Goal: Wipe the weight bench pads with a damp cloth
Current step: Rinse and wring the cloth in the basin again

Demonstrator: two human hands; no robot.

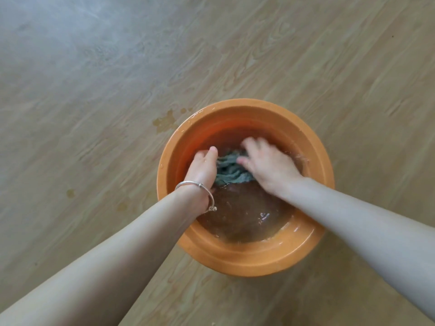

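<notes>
Orange plastic made up the round basin (244,107), which stood on a pale wood-grain floor (94,90) and held shallow, brownish water (242,215); a few wet splashes (164,121) marked the boards just beside its far-left rim. The grey-green cloth (229,169) lay bunched and ridged in the far half of the basin, at or just above the waterline, stretched between the two hands. The left hand (203,168), with a thin silver bangle (195,184) on its wrist, closed round the cloth's left end, thumb up along the fabric and the fingers tucked out of sight beneath; the right hand (270,168) lay over the cloth's right end with its thumb against the folds; its fingertips were smeared by motion, yet they seemed curled down into the fabric rather than spread flat. The step in hand looked like rinsing or scrubbing the cloth against itself, so the task stood at its preparation; the weight bench pads were not in view and no wiping could be judged begun. The next move would likely call for gathering the cloth into a tight roll, lifting it above the water and twisting the two ends opposite ways over the basin, hard enough to leave it damp rather than dripping; a sloppy lift could add to the splashes on the floor.
</notes>
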